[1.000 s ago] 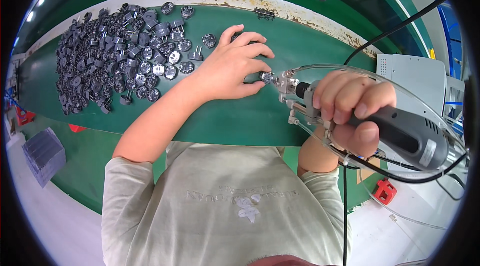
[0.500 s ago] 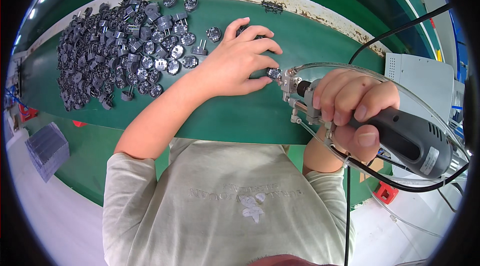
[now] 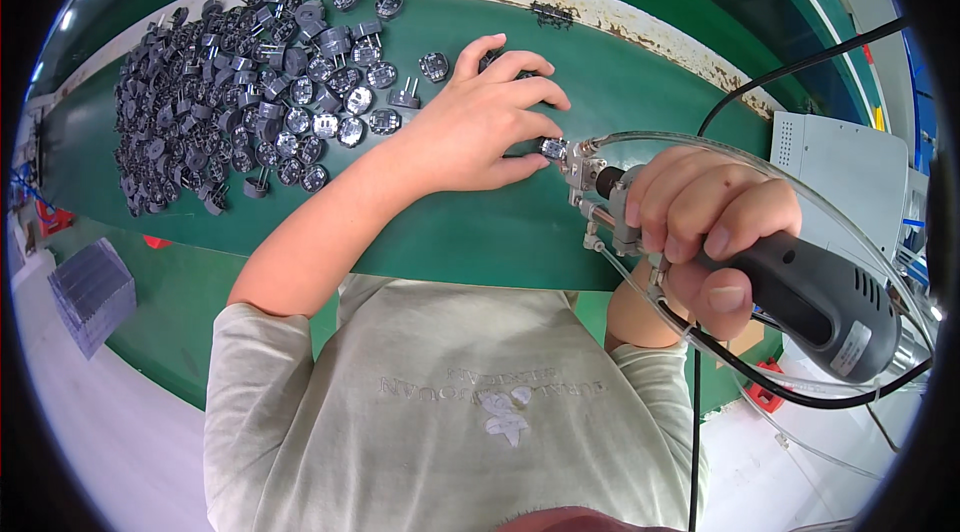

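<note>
So, my right hand (image 3: 712, 217) wraps around the tool (image 3: 825, 304). My left hand (image 3: 478, 132) pinches a part (image 3: 552, 148) at its tip.

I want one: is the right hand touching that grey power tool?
Touching: the head view shows the right hand wrapped around the grey power tool.

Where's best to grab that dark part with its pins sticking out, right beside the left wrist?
I'd pinch the dark part by opposite sides of its body, coming from above. Its pins point toward the picture's top, so avoid that end; the left hand crowds its right, and another part lies to its lower left.
</note>
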A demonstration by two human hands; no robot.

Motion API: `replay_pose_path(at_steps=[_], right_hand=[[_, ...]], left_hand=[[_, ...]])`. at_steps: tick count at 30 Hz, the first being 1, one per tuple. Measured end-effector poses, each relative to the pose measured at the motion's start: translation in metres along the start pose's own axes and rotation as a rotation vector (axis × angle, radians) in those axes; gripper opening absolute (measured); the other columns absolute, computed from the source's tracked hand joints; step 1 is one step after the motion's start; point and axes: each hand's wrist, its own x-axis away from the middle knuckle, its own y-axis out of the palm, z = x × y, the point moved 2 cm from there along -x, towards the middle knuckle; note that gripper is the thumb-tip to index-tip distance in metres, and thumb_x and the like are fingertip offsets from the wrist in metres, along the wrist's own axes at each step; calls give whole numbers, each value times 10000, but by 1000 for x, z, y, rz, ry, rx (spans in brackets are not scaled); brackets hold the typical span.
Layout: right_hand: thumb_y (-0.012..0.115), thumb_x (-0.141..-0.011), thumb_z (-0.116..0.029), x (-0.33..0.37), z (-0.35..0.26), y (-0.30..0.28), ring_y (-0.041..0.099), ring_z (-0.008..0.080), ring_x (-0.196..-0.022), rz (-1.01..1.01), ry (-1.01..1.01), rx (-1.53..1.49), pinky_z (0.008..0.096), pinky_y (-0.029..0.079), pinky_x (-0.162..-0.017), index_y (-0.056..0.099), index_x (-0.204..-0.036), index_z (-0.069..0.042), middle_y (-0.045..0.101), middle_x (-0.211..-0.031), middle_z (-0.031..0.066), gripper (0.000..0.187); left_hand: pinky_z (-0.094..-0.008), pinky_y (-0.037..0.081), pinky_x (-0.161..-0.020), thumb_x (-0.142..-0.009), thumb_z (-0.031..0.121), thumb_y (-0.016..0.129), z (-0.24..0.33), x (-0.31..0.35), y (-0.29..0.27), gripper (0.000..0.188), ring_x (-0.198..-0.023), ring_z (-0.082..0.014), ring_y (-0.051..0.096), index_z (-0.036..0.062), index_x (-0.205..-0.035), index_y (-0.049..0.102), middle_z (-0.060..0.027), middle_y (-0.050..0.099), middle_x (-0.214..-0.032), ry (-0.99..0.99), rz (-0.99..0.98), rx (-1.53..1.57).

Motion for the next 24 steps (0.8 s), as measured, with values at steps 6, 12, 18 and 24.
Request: replay_pose_path(at_steps=[6, 12, 18, 24], right_hand=[[702, -931, -275, -1, -1, 1, 585, 172, -540, -16, -3, 28, 369, 551, -558, 504, -956, -109, 571, -690, 12, 260], [693, -922, -249, -7, -3, 5, 579, 172, -540, -81, 39, 65, 375, 555, -574, 509, -949, -105, 564, -681, 10, 235], [696, -885, -234, -7, -3, 5, 568, 181, -530, -12, 67, 35, 383, 548, -566, 509, -930, -106, 562, -674, 24, 231], [675, -875, -237, -5, 4, 1, 565, 183, -524, 17, 41, -16, 379, 538, -553, 506, -919, -103, 570, -682, 35, 220]], left_hand=[[-606, 243, -1195, -746, 221, 838, 0, -1, 0, 270, -1346, -275, 504, 149, -1003, 794, 20, 644, -1279, 3, -2, 3], [-613, 240, -1194, -743, 212, 838, 0, -1, -1, 269, -1348, -278, 504, 148, -1000, 794, 21, 645, -1265, 0, -6, 4], [-617, 237, -1194, -744, 210, 845, 0, -1, 0, 267, -1347, -277, 505, 146, -998, 795, 23, 647, -1252, 4, 0, 14], [-613, 236, -1197, -749, 218, 848, -1, 1, 0, 261, -1345, -274, 506, 145, -995, 798, 24, 648, -1242, -6, 3, 2]])
